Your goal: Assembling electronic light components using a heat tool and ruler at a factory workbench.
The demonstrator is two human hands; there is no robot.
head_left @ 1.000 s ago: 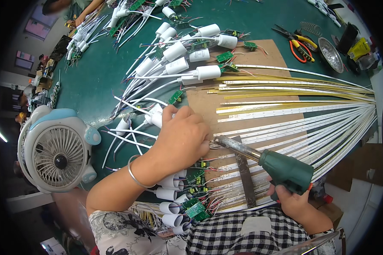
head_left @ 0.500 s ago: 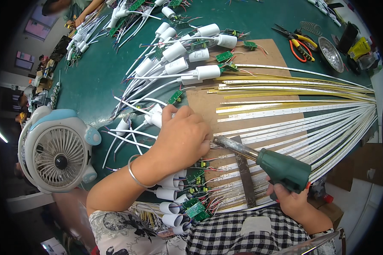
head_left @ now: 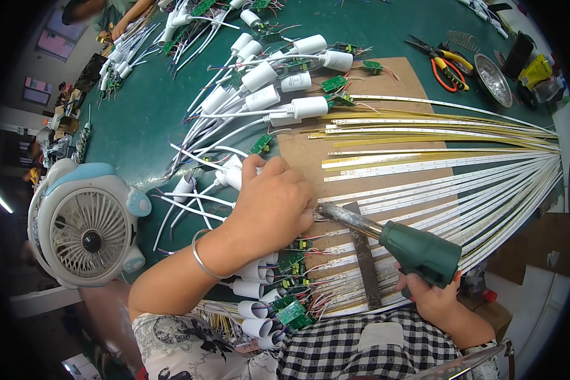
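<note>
My left hand (head_left: 275, 201) is closed over the brown board, its fingertips pinched near the ends of the white LED strips (head_left: 399, 197). What they grip is hidden behind the fingers. From the lower right, my right hand (head_left: 432, 299) holds a green soldering gun (head_left: 421, 253) by its handle. Its metal tip points left and reaches close to my left fingertips; contact there cannot be made out. Below my left hand, small green circuit boards (head_left: 291, 313) with thin wires lie between white cylindrical caps (head_left: 247, 289) and the strip ends. A dark flat bar (head_left: 363, 269) lies across the strips.
A white-and-blue fan (head_left: 90, 237) stands at the left. Beyond my left hand lie more white caps with cables (head_left: 310, 107). Pliers (head_left: 446, 68) and a metal dish (head_left: 493, 80) sit at the far right. A brown board (head_left: 389, 75) lies under the strips. Another person's hand (head_left: 119, 29) shows at the far left.
The soldering gun has shifted very slightly to the left. My left hand stays almost in the same place, still pinched.
</note>
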